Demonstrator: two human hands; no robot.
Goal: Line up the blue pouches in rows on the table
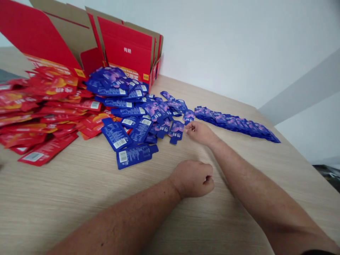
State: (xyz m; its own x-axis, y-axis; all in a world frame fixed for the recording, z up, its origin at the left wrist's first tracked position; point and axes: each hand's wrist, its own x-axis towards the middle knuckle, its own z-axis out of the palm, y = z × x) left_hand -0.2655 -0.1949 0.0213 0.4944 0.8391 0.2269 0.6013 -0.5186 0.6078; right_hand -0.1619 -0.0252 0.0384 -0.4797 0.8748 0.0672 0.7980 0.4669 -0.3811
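Note:
My left hand (195,179) is closed in a fist above the table, with nothing showing between its fingers. Beyond it, my right hand (200,132) has its fingers curled together, the tips at the right edge of a blue sachet (176,130) with a narrow spout end. Whether those fingertips grip it, I cannot make out. Just above that hand lies another blue sachet (188,115). A loose pile of blue sachets (132,106) spreads to the left. To the right, several blue sachets overlap in a long row (236,123).
A heap of red sachets (45,109) covers the table's left side, partly under the blue pile. Behind stand open red cardboard boxes (124,46) with raised flaps. A white wall (225,46) rises beyond the wood-grain table (106,198), whose edge slopes down at right.

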